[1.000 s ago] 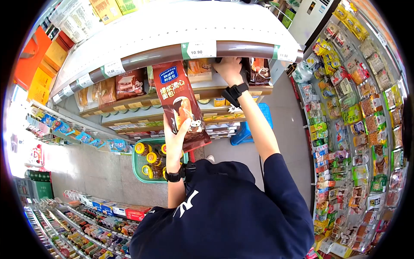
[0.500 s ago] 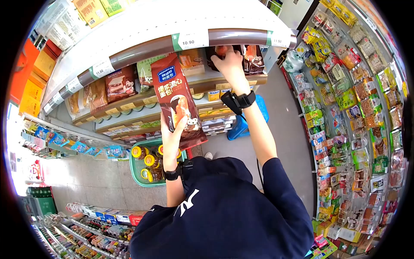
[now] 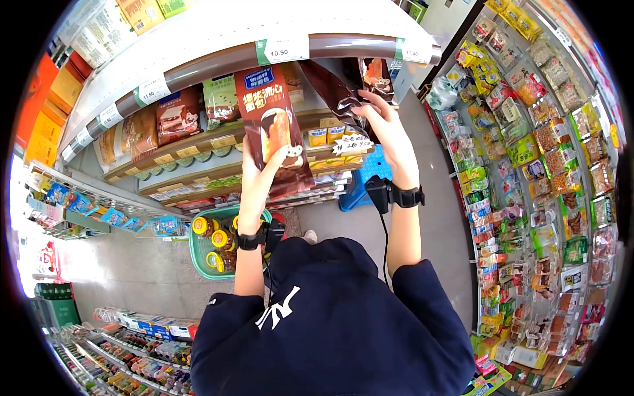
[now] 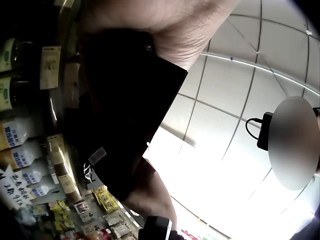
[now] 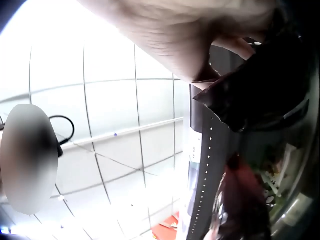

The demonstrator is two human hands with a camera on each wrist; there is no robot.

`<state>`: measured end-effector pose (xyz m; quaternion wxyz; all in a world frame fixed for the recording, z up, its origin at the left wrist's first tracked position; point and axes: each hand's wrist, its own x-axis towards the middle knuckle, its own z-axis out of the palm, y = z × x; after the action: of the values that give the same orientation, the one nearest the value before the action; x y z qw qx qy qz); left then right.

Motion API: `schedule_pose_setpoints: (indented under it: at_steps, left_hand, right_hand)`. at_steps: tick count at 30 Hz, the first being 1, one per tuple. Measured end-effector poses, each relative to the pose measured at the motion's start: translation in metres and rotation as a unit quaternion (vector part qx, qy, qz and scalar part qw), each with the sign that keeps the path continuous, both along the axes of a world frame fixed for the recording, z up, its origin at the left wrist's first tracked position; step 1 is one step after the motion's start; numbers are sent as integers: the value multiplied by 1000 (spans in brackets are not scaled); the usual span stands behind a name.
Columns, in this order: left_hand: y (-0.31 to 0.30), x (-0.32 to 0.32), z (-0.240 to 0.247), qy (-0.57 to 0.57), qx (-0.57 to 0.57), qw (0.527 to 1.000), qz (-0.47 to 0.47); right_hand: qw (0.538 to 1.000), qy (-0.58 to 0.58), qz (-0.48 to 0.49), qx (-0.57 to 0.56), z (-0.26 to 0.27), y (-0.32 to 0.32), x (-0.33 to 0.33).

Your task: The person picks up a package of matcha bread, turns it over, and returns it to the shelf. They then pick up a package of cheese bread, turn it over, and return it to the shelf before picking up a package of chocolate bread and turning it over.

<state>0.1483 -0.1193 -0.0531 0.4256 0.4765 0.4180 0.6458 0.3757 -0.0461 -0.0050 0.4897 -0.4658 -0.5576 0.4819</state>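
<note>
My left hand (image 3: 254, 185) grips the lower part of a red-brown bread bag (image 3: 272, 115), its thumb across the printed front. The bag stands nearly upright before the shelf. My right hand (image 3: 394, 142) holds a second, darker brown bread bag (image 3: 333, 92) by its near end, thumb and fingers around the edge. This bag slants out from under the upper shelf, its far end still beneath the price rail. In the right wrist view the dark bag (image 5: 265, 80) shows below the right hand (image 5: 175, 37), with the red-brown bag (image 5: 242, 195) lower down.
More bread bags (image 3: 179, 117) line the shelf to the left, and another (image 3: 376, 76) stands at its right end. A brown price rail (image 3: 211, 63) overhangs them. Below are a green basket (image 3: 195, 254) with yellow-lidded jars and a blue stool (image 3: 370, 171). Snack racks (image 3: 548, 171) stand on the right.
The right hand has come back from inside the shelf toward the body, drawing out the darker bread bag. The left hand keeps its hold on the red-brown bag, which has turned more upright.
</note>
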Motion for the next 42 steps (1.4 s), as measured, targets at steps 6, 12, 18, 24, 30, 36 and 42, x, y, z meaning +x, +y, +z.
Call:
schedule_pose_setpoints:
  at_steps: [6, 12, 18, 24, 30, 36, 42]
  left_hand:
    - [35, 14, 22, 52, 18, 998, -43]
    - [93, 26, 19, 75, 66, 993, -61]
    - [147, 64, 35, 160, 107, 981, -6]
    - [208, 79, 18, 170, 21, 985, -25]
    - [247, 87, -11, 101, -60, 993, 23]
    - [245, 89, 1, 74, -138, 988, 14]
    - [252, 80, -18, 102, -71, 991, 48]
  right_hand:
    - [978, 201, 37, -51, -1, -27, 29]
    - [954, 282, 65, -76, 3, -57, 69]
    - [966, 250, 46, -54, 7, -90, 104]
    - [982, 188, 6, -10, 7, -103, 115]
    - [983, 181, -20, 14, 0, -103, 118]
    - [981, 191, -19, 20, -1, -103, 128]
    - [981, 194, 19, 14, -9, -101, 135]
